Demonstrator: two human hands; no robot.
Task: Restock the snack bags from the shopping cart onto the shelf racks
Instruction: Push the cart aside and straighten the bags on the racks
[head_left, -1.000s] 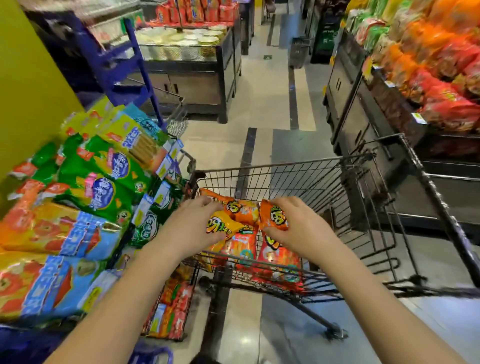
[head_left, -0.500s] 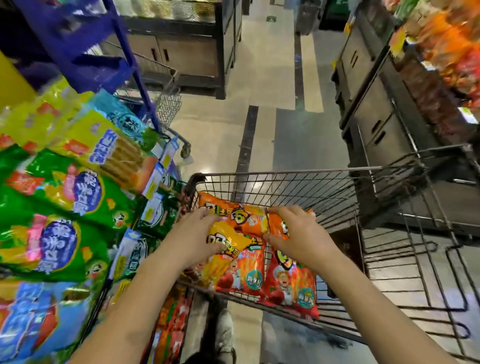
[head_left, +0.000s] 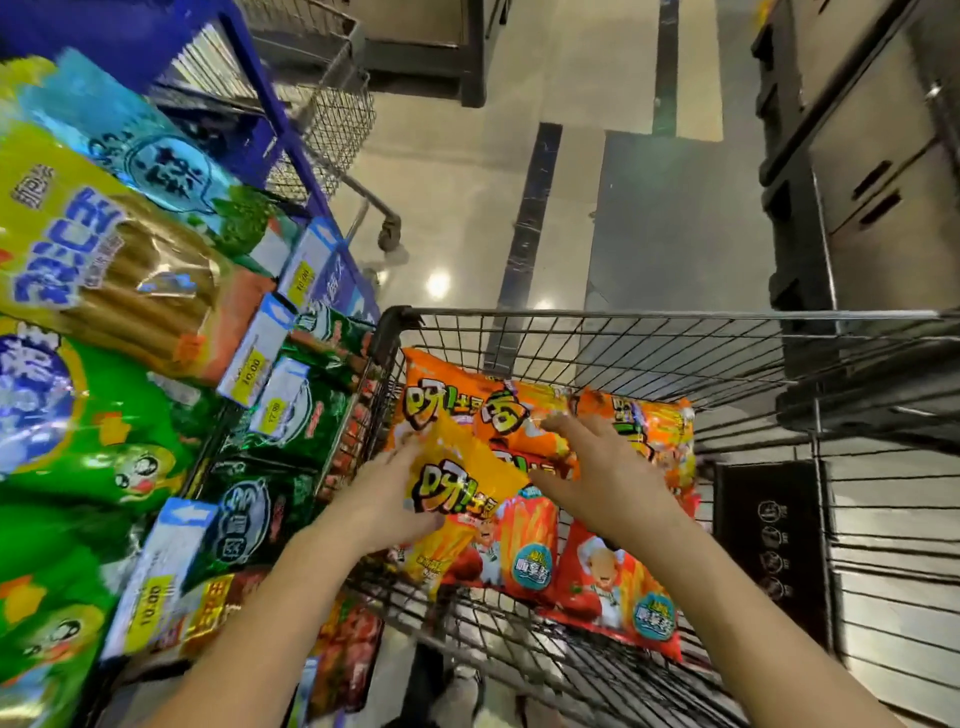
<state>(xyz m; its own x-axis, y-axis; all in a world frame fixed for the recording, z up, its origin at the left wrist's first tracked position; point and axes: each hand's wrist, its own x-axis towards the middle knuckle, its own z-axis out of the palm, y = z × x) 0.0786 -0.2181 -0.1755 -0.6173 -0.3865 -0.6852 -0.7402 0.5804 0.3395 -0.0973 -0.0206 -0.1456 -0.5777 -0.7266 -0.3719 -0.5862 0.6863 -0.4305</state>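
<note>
Snack bags (head_left: 613, 587) are lying in a glossy, crinkled heap inside the wire-mesh shopping cart (head_left: 623, 315), puffy orange and red pillows catching the light. The left hand (head_left: 387, 501) is gripping a yellow bag (head_left: 460, 488) by its edge, fingers curling behind it. The right hand (head_left: 602, 467) is resting on the orange bags with its fingers spread and nearly straight, holding nothing. Shiny green packets (head_left: 104, 431) are crowding the shelf racks (head_left: 205, 462) beside the cart.
</note>
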